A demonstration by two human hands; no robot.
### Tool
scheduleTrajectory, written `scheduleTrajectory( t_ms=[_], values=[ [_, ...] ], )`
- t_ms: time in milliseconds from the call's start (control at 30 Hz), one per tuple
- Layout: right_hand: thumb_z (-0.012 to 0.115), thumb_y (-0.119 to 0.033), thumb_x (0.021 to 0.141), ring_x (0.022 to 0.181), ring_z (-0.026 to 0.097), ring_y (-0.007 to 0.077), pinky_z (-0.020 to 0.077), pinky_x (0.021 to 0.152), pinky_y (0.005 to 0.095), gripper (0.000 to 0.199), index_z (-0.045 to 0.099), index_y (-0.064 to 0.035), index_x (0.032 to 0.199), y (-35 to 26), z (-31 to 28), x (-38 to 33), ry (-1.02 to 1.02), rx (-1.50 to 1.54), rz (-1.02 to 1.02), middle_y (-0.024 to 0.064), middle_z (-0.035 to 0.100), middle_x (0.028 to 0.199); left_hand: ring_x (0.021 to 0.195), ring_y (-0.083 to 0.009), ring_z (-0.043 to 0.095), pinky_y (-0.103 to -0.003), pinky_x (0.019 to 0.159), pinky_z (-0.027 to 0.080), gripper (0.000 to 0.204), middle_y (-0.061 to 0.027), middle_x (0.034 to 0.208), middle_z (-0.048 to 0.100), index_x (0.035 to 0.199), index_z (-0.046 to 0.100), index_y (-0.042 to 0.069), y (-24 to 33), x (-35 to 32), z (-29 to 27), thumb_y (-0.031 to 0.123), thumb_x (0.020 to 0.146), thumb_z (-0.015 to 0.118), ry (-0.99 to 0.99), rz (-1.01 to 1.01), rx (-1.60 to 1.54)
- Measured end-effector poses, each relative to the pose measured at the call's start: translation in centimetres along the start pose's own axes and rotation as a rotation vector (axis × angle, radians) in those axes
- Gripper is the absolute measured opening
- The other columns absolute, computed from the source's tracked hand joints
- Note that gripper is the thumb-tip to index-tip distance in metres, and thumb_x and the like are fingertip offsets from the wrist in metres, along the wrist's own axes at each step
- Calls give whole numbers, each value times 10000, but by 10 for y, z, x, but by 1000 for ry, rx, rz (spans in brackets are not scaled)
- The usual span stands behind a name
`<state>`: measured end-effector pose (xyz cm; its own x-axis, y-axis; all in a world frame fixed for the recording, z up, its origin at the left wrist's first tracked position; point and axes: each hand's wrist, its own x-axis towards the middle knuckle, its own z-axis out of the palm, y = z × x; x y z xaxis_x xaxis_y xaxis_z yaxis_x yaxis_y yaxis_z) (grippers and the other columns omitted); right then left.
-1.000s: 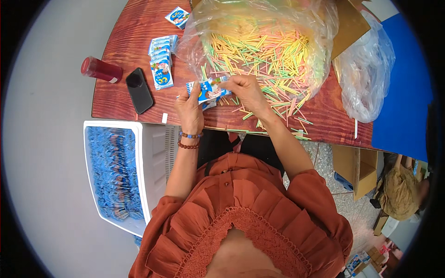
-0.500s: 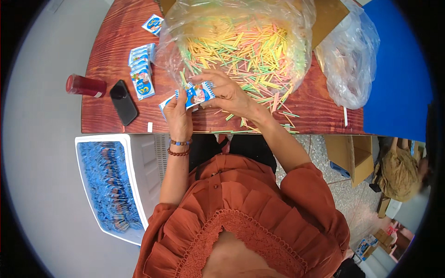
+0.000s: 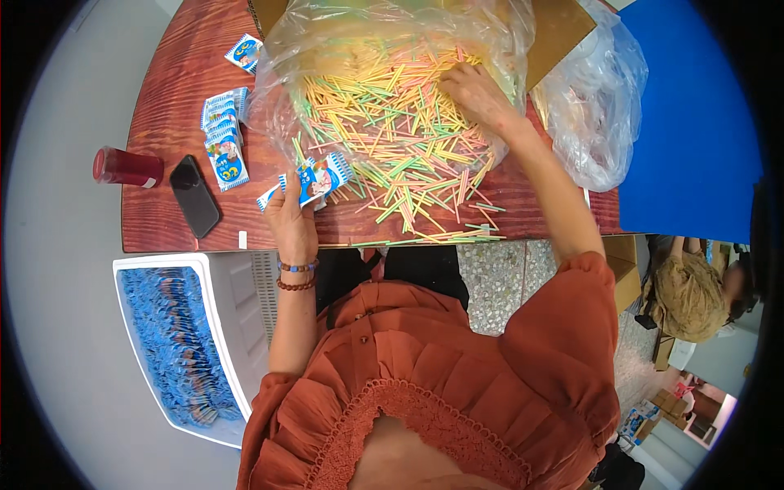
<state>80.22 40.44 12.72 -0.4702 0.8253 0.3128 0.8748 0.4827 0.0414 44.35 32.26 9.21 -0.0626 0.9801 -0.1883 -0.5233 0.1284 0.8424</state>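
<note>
Small blue-and-white packets (image 3: 327,177) are pinched between the thumb and fingers of my left hand (image 3: 291,219), just above the table's near edge. My right hand (image 3: 479,95) reaches into a heap of thin yellow, pink and green sticks (image 3: 384,94). Its fingers are curled down around some of the sticks, with the tips partly hidden. The heap spills out of a clear plastic bag (image 3: 327,33) onto the table, and loose sticks lie between my two hands.
More packets (image 3: 224,151) lie in an overlapping row at the left, near a black phone (image 3: 196,196) and a red-filled jar (image 3: 131,167). A white bin (image 3: 208,302) full of blue packets stands below. Another plastic bag (image 3: 600,122) lies at the right. A person (image 3: 690,294) is farther right.
My right hand has left the packets and moved up and right into the stick heap. My left hand keeps hold of the packets. The whole view has shifted slightly.
</note>
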Motion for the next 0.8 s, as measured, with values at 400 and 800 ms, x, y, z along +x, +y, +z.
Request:
scheduleTrajectory(
  t_ms=[400,800],
  values=[
    [518,-98,826,1013,535,248,392,883,383,136,560,-48,945,14,31,12,-127,-149,-165,83,576,994,823,-139,662,-300,693,540,190,-57,939,693,964,665,38,-2,2,-1,205,961,574,-7,-12,2],
    [573,-96,872,968,609,302,386,904,460,282,519,-28,1140,11,15,21,-125,107,47,165,652,964,830,-142,664,-292,716,546,192,-68,949,693,977,658,17,1,1,0,188,961,572,10,-16,-22]
  ],
)
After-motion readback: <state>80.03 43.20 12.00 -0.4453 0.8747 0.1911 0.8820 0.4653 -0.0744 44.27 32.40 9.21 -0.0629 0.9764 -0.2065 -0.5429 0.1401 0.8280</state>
